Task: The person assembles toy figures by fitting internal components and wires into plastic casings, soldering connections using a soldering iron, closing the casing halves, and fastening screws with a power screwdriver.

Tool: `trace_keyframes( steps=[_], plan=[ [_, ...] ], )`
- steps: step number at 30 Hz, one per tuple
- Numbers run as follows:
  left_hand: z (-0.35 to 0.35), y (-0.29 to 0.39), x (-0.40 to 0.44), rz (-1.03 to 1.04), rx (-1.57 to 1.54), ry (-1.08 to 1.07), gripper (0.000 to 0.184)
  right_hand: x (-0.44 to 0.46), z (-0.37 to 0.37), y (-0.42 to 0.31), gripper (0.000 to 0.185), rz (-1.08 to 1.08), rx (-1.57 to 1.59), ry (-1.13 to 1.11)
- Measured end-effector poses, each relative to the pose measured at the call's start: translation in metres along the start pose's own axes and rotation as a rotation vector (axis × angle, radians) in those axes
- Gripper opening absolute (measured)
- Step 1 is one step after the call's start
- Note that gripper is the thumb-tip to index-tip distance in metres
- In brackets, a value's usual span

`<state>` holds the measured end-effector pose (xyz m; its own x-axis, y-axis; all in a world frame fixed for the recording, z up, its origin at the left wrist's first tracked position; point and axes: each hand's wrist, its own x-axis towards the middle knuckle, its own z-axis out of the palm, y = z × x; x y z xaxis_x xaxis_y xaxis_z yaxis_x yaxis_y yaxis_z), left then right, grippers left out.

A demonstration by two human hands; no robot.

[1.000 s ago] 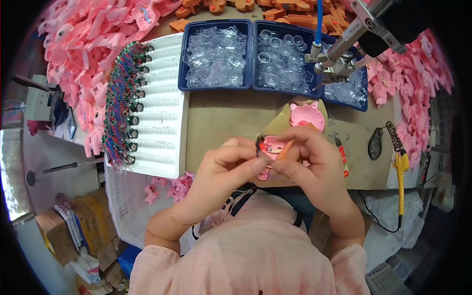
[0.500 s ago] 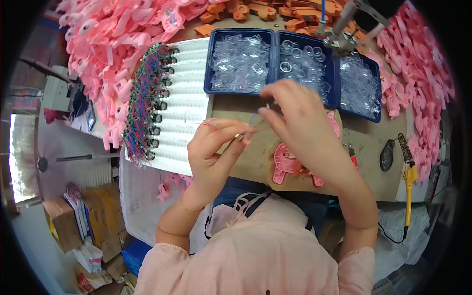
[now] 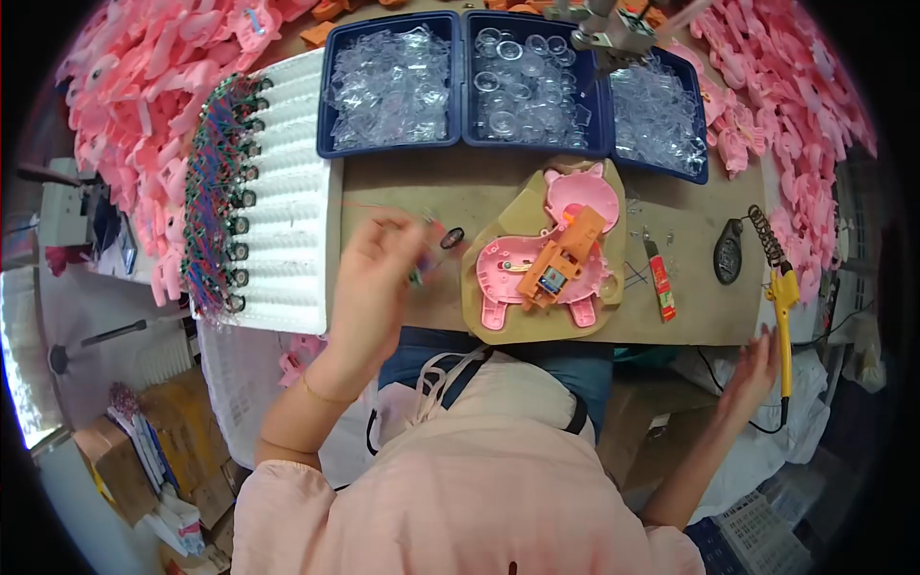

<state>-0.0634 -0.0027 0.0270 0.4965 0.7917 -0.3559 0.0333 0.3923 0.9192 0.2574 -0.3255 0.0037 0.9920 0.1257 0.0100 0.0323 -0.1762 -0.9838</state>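
My left hand [image 3: 379,264], blurred by motion, is closed around a small wired circuit part [image 3: 422,270]. A round black piece [image 3: 452,238] of it, on wires, sticks out to the right of the fingers. To the right of that hand lies a pink animal-shaped toy shell [image 3: 494,278] on a tan base [image 3: 476,321], its inside facing up. An orange plastic housing [image 3: 567,254] sits in the shell. My right hand [image 3: 757,369] is at the bench's right front edge, fingers stretched, just left of a yellow-handled soldering iron [image 3: 784,331]. No contact with the iron is plain.
Blue bins [image 3: 388,149] of clear plastic parts stand at the back, below a metal machine head [image 3: 613,38]. Wired circuit parts [image 3: 216,192] lie along a white ribbed tray [image 3: 292,211]. Pink shells [image 3: 125,105] are heaped on both sides. A red cutter [image 3: 661,287] and black tag [image 3: 728,254] lie right.
My right hand has moved from the middle of the bench to the soldering iron at right. My left hand still holds the wired part, whose round piece now shows. The view has shifted.
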Motion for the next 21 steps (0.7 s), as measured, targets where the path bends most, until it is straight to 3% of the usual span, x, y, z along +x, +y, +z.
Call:
trace_keyframes(
  steps=[2, 4, 6, 7, 8, 10, 11, 12, 13, 14, 16, 18, 19, 21],
  plan=[
    [-0.002, -0.005, 0.008, 0.086, -0.331, 0.312, 0.018, 0.021, -0.002, 0.008, 0.047, -0.085, 0.018, 0.022],
    [-0.006, -0.014, 0.001, 0.146, -0.309, 0.26, 0.017, 0.031, 0.013, 0.004, 0.049, -0.176, 0.035, 0.049],
    [-0.009, -0.021, -0.008, 0.05, 0.176, 0.092, 0.016, 0.037, 0.025, -0.011, 0.049, -0.469, -0.12, 0.023],
    [-0.012, -0.028, -0.01, 0.069, 0.278, 0.05, 0.018, 0.046, 0.022, -0.013, 0.046, -0.604, -0.242, -0.067],
    [-0.013, -0.029, -0.012, 0.067, 0.274, 0.059, 0.018, 0.051, 0.019, -0.02, 0.046, -0.606, -0.242, -0.078],
    [-0.017, -0.026, -0.013, -0.015, 0.13, 0.054, 0.023, 0.058, 0.015, -0.036, 0.044, -0.834, -0.552, -0.324],
    [-0.023, -0.023, -0.009, -0.09, -0.019, 0.016, 0.028, 0.061, 0.016, -0.045, 0.044, -0.835, -0.546, -0.329],
    [-0.02, -0.02, -0.011, -0.087, -0.014, 0.019, 0.028, 0.065, 0.016, -0.055, 0.044, -0.909, -0.731, -0.3],
    [-0.014, -0.015, -0.012, -0.099, -0.2, 0.019, 0.03, 0.065, 0.016, -0.059, 0.044, -0.978, -0.921, -0.265],
    [-0.008, -0.011, -0.012, -0.11, -0.39, 0.018, 0.032, 0.058, 0.012, -0.061, 0.044, -0.977, -0.92, -0.259],
    [-0.001, -0.013, -0.024, -0.055, -0.318, 0.006, 0.029, 0.027, 0.004, -0.073, 0.044, -0.535, -0.675, -0.127],
    [0.002, -0.01, -0.032, 0.175, 0.225, -0.079, 0.022, -0.006, 0.01, -0.071, 0.055, -0.576, -0.512, -0.138],
    [0.008, 0.001, -0.033, 0.384, 0.475, -0.082, 0.017, -0.024, 0.015, -0.069, 0.056, -0.491, -0.221, -0.263],
    [0.019, 0.007, -0.032, 0.483, 0.562, -0.119, 0.018, -0.06, 0.031, -0.061, 0.063, -0.326, 0.182, -0.43]
  ],
)
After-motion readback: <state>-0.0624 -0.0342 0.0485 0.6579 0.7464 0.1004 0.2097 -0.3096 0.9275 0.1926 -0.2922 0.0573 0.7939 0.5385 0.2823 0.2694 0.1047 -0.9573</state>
